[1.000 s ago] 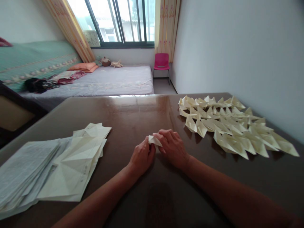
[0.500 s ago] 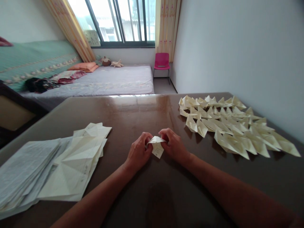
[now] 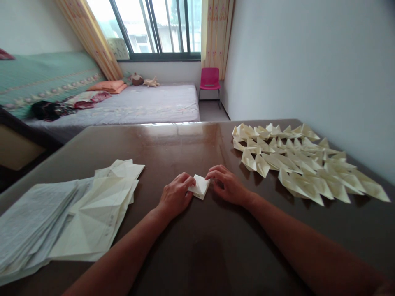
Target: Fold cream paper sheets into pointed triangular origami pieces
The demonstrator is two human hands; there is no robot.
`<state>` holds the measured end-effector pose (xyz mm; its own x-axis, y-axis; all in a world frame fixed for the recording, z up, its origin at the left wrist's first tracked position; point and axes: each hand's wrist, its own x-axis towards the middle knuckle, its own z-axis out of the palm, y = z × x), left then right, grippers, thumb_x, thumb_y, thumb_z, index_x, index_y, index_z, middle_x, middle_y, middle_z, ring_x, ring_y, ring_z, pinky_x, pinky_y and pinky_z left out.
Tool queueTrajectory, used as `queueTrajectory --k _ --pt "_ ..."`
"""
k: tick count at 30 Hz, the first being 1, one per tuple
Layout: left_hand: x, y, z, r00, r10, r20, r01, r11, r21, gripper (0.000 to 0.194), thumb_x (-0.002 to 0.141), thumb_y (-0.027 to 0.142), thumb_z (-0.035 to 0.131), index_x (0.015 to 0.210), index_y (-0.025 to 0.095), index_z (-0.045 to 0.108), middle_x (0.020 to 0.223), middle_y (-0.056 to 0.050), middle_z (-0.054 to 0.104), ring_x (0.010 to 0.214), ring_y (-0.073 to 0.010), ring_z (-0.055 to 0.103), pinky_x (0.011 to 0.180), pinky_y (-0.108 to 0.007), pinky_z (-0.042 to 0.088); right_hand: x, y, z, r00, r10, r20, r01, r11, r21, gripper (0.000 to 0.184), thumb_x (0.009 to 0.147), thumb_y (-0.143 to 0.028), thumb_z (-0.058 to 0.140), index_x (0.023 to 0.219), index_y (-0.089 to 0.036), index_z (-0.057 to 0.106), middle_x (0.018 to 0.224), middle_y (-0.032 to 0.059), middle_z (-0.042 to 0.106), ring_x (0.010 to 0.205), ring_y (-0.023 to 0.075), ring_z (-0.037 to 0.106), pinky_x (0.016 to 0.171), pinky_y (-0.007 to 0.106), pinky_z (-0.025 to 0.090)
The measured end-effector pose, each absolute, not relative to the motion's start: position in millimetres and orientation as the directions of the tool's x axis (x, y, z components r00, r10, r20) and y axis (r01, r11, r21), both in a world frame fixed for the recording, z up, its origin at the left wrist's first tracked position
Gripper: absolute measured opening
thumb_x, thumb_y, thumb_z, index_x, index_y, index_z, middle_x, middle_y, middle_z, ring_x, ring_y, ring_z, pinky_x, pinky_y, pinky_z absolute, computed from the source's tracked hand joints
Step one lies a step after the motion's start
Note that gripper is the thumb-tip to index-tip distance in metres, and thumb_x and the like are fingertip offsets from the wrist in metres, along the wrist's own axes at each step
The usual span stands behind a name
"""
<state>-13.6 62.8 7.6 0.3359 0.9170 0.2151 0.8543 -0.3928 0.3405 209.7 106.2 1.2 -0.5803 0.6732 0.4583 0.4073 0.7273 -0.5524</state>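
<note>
A small cream paper (image 3: 200, 187), folded into a flat square, lies at a slant between my hands, low over the tabletop. My left hand (image 3: 176, 194) is closed on its left corner, with thumb and fingertips at the edge. The curled fingers of my right hand (image 3: 227, 185) meet the upper right corner, the index fingertip on the paper. My right thumb is partly hidden beneath the hand.
The glossy brown table (image 3: 173, 148) carries rows of folded cream paper pieces (image 3: 293, 160) at the right. Creased cream sheets (image 3: 95, 213) lie left, beside a stack of printed paper (image 3: 33, 218). Beyond are a bed (image 3: 154, 102) and a pink chair (image 3: 210, 78).
The paper has gone from a peaked top with a hanging lower flap to a flatter, slanted square. My left hand has shifted slightly left, and my right fingers have loosened a little.
</note>
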Motion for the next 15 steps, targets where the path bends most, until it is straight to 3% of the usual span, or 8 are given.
queueTrajectory --k 5,9,15 --pt "-13 60 14 0.369 0.909 0.194 0.88 -0.409 0.242 0.021 0.078 0.019 0.051 0.098 0.025 0.055 0.1 -0.003 0.058 0.096 -0.0206 0.053 0.069 -0.028 0.044 201 102 -1 -0.644 0.62 0.448 0.336 0.756 -0.562 0.036 0.084 -0.016 0.056 0.119 -0.025 0.058 0.116 0.0066 0.061 0.106 0.0197 0.053 0.094 0.038 0.045" --pt "-10 56 16 0.413 0.89 0.193 0.877 -0.446 0.18 0.015 0.082 0.02 0.049 0.095 0.023 0.054 0.095 -0.004 0.058 0.094 -0.021 0.053 0.068 -0.028 0.044 192 100 -7 -0.562 0.712 0.42 0.384 0.675 -0.63 0.035 0.086 -0.011 0.051 0.117 -0.024 0.058 0.113 0.006 0.061 0.098 0.0167 0.057 0.089 0.033 0.046" --pt "4 49 10 0.493 0.844 0.21 0.819 -0.532 0.215 0.009 0.083 0.017 0.044 0.088 0.021 0.049 0.091 -0.004 0.057 0.079 -0.0173 0.053 0.067 -0.027 0.042 185 94 -8 -0.464 0.813 0.352 0.497 0.568 -0.656 0.02 0.074 -0.007 0.057 0.09 -0.019 0.057 0.087 0.0021 0.058 0.077 0.0147 0.054 0.07 0.025 0.043"
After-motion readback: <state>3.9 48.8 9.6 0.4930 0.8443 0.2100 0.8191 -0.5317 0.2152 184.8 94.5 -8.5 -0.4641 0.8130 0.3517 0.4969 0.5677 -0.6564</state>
